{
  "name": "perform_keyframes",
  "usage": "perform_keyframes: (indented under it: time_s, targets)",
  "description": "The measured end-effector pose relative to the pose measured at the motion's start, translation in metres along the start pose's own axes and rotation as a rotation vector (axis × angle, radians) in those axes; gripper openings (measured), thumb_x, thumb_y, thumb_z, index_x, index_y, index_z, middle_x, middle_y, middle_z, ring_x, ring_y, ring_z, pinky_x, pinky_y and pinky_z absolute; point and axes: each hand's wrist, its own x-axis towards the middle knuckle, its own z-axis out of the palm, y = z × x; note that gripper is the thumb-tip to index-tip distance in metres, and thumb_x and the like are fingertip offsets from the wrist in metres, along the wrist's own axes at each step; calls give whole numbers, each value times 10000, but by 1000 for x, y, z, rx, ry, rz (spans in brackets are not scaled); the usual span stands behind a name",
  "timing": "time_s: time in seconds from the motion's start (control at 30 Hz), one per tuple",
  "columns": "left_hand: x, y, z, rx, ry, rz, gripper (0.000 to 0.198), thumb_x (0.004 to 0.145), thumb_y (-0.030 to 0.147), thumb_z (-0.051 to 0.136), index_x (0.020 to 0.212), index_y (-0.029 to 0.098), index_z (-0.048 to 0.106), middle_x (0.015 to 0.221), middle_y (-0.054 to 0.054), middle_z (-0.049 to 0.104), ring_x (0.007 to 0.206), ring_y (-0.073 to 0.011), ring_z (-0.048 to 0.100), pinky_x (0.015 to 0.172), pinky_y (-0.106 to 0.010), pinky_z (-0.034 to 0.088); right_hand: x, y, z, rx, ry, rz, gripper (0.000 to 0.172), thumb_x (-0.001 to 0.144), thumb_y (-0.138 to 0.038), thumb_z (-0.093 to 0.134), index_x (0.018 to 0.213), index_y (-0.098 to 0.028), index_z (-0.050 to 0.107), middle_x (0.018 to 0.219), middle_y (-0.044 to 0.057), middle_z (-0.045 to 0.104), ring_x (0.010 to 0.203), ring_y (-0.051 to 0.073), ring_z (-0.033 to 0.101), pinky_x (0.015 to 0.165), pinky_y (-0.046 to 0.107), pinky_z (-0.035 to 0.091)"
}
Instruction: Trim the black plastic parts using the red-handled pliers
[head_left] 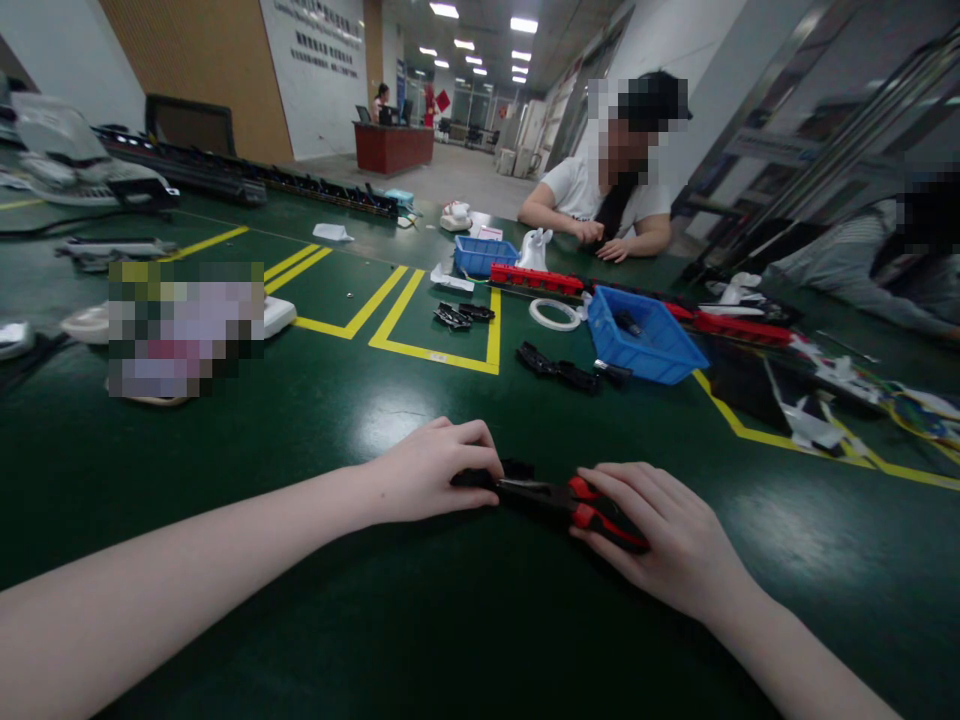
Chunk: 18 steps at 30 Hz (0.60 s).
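Note:
My left hand (435,468) is curled shut over a small black plastic part (516,470) on the green table. My right hand (660,535) is closed round the red and black handles of a pair of pliers (559,497). The pliers' jaws point left and meet the black part under my left fingers. Both forearms rest low over the table's near edge.
Further back lie loose black parts (556,367), a blue bin (645,340), a roll of tape (555,314), a second blue bin (484,255) and red strips (536,279). Yellow lines (442,353) mark the table. Two people sit at the far right side.

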Motion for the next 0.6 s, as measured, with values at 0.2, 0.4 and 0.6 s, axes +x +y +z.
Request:
perform_keyframes:
  time_s: [0.2, 0.4, 0.6]
  targets:
    - [0, 1, -1, 9, -6, -5, 154, 911, 284, 656, 1049, 216, 647, 1129, -36, 594, 946, -178, 603, 851, -338, 439, 1, 0, -1, -40, 32, -12, 389, 873, -325, 652, 1220, -162, 586, 1041, 128, 701, 914, 237, 670, 739, 361, 549]
    - [-1, 0, -1, -1, -3, -4, 157, 917, 300, 645, 1052, 221, 646, 1135, -35, 591, 962, -183, 606, 860, -340, 443, -1, 2, -2, -44, 41, -3, 397, 858, -321, 669, 1210, -154, 595, 1042, 131, 705, 915, 241, 672, 733, 360, 552]
    - [-1, 2, -2, -4, -9, -11, 149, 920, 284, 641, 1055, 220, 643, 1150, -37, 591, 972, -185, 609, 861, -344, 446, -2, 3, -1, -11, 23, 4, 427, 859, -323, 666, 1251, -175, 590, 1050, 122, 708, 910, 239, 674, 729, 362, 559]
